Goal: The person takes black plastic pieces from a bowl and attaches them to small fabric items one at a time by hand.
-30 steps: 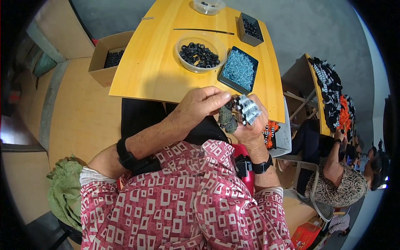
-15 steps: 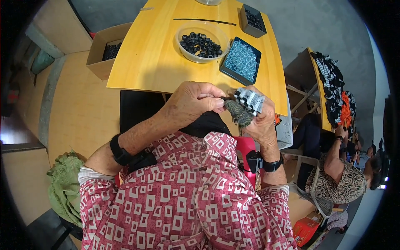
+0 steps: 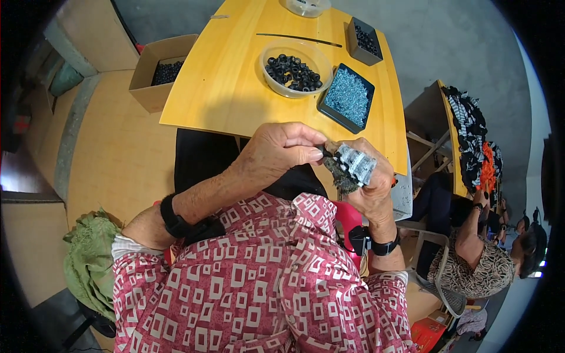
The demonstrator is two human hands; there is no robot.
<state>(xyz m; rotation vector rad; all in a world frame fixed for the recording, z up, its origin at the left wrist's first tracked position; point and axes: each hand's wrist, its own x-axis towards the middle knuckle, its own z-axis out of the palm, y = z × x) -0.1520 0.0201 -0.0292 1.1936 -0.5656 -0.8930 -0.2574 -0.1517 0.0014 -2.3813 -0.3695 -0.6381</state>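
Over the table's near edge, my right hand (image 3: 374, 187) is closed around a small fabric bundle (image 3: 355, 164). The bundle shows a black-and-white checked band and a dark greenish, fuzzy lower part. From the left, my left hand (image 3: 276, 152) pinches a small dark piece at the bundle's left end between thumb and forefinger; fingertips partly cover it, so its exact kind is unclear. Just beyond the hands lies a black tray (image 3: 360, 127) heaped with small, clear bluish beads. Left of it stands a clear round bowl (image 3: 322, 59) with black ring-shaped beads in it.
On the yellow table (image 3: 206, 76) are a thin dark rod (image 3: 299, 39), a grey box (image 3: 367, 54) of black beads and another clear tub (image 3: 309, 7). A cardboard box (image 3: 144, 82) stands left. At right, a person (image 3: 477, 259) sits by another table; green cloth (image 3: 91, 259) hangs lower left.
The table and its containers have shifted slightly right and down in the picture. Both hands keep their hold, and the bundle has tilted a little, with more of its checked band showing.
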